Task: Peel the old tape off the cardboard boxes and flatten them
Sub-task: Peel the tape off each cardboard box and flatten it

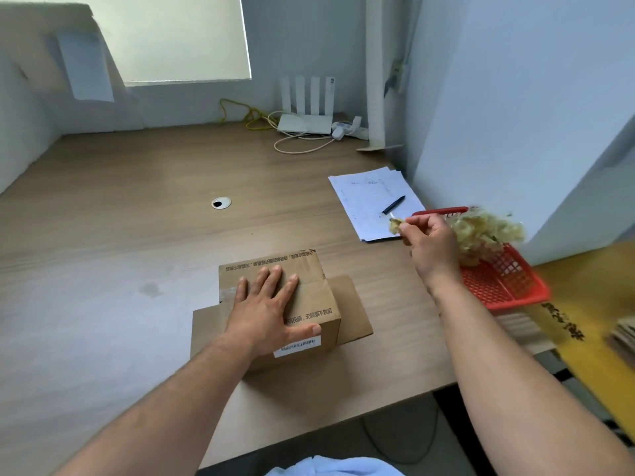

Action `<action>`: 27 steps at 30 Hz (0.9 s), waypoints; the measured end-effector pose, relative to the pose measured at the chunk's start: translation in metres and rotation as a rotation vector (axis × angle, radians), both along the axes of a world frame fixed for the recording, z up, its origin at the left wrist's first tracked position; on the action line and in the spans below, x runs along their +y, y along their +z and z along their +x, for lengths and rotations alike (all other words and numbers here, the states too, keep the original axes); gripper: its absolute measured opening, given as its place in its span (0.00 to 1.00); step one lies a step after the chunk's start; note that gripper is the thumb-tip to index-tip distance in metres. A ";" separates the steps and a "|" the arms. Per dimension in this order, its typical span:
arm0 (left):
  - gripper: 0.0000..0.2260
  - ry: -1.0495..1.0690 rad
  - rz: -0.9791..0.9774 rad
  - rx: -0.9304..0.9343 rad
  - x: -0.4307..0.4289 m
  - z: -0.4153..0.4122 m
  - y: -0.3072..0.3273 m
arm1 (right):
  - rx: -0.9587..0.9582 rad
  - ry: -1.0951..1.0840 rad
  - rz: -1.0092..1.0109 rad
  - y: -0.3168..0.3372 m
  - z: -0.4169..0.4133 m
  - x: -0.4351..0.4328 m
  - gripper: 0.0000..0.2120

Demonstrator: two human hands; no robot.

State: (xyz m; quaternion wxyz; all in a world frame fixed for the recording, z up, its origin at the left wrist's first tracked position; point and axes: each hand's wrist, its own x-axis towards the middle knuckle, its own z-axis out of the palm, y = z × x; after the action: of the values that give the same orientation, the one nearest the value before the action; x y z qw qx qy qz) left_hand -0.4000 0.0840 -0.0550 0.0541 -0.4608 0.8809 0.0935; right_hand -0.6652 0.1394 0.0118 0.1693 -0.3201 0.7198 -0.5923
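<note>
Nearest the wearer, at 6 o'clock, we record the near edge of a wooden desk (137, 218). On it, just below the centre of the view, stands one cardboard box (309, 290). It is upright and not flattened, with printed text along its top and a white barcode label (298, 345) on its near face. Its flaps (354, 310) lie folded out on the desk at the box's 3 o'clock and 8 o'clock sides. A patch of clear tape residue (226, 293) shows on the box's 9 o'clock edge.

The left hand (264, 310) lies flat on the box top. Its fingers are straight and spread apart, the thumb lies along the near top edge, and it grips nothing.

At 2 o'clock from the box, the right hand (429, 245) is raised clear of the desk. Its fingers are curled, with thumb and forefinger clamped on a small crumpled scrap of tape (395, 225).

Just behind that hand, at 3 o'clock in the view, a red mesh basket (508, 283) sits at the desk's right edge. It holds a pale yellowish wad of tape (484, 231).

Beyond the hand, at 1 o'clock, we note white papers (364, 194) with a dark pen (393, 205) lying across them. At 11 o'clock from the box a round cable grommet (221, 203) is set in the desk.

Farthest, at 12 o'clock against the wall, stands a white router (305, 123) with four upright antennas. A yellow cable (240, 111) lies beside it and a white cable (302, 146) is looped in front of it.
</note>
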 end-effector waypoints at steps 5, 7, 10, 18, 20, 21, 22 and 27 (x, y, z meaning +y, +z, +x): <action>0.56 -0.023 0.001 -0.018 -0.004 -0.055 0.001 | 0.138 -0.232 0.090 0.003 -0.090 -0.001 0.08; 0.56 -0.024 0.004 -0.018 -0.007 -0.071 0.002 | 0.228 -0.309 0.166 0.003 -0.119 -0.002 0.05; 0.56 -0.028 0.005 -0.017 -0.014 -0.088 0.002 | 0.275 -0.378 0.258 0.001 -0.156 -0.004 0.05; 0.58 -0.020 -0.003 -0.019 -0.022 -0.107 0.002 | 0.279 -0.344 0.655 -0.032 -0.193 -0.014 0.18; 0.59 -0.017 -0.003 -0.016 -0.021 -0.107 0.002 | 0.225 -0.378 0.688 -0.038 -0.191 -0.015 0.20; 0.59 -0.015 -0.002 -0.015 -0.021 -0.107 0.003 | 0.230 -0.371 0.692 -0.040 -0.191 -0.015 0.19; 0.59 -0.013 -0.001 -0.015 -0.021 -0.107 0.003 | 0.256 -0.343 0.693 -0.042 -0.190 -0.016 0.17; 0.56 -0.021 0.011 -0.021 -0.022 -0.106 0.002 | 0.348 -0.307 0.671 -0.031 -0.188 -0.020 0.23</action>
State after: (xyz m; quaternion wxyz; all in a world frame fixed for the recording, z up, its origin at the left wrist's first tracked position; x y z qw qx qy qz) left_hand -0.5060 0.0624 -0.0527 0.0669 -0.4522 0.8845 0.0930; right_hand -0.8527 0.1191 -0.0191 0.0496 -0.2311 0.9305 -0.2797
